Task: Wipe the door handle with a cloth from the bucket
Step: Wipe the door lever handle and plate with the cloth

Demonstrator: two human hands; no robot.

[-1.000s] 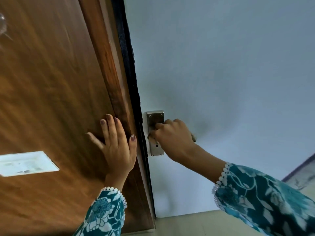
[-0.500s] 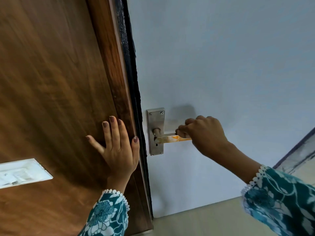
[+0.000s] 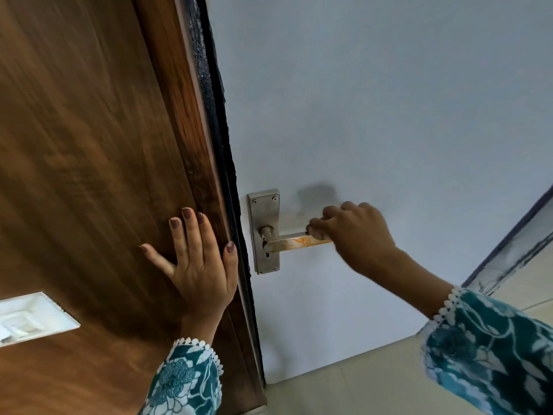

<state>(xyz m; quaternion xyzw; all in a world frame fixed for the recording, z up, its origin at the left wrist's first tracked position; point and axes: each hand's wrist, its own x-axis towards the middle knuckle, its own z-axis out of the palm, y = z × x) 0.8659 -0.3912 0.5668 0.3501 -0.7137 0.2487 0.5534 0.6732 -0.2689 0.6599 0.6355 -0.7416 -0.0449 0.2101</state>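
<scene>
A steel lever door handle [image 3: 291, 242] with rusty orange stains sticks out to the right from its backplate [image 3: 264, 211] on a pale blue door [image 3: 374, 115]. My right hand [image 3: 356, 232] is closed around the lever's outer end and hides that end. Whether a cloth lies inside the fist I cannot tell; no cloth or bucket shows clearly. My left hand [image 3: 200, 259] rests flat, fingers spread, on the brown wooden panel [image 3: 89, 145] just left of the door's edge.
A black seal strip [image 3: 218, 130] runs down between the wooden panel and the blue door. A white switch plate [image 3: 30, 319] sits low on the wood at left. Pale floor tiles [image 3: 344, 390] lie below, and a dark-edged frame [image 3: 508, 250] slants at right.
My right hand slid rightward along the lever from the backplate to its outer end, uncovering the stained lever. My left hand stayed flat on the wood.
</scene>
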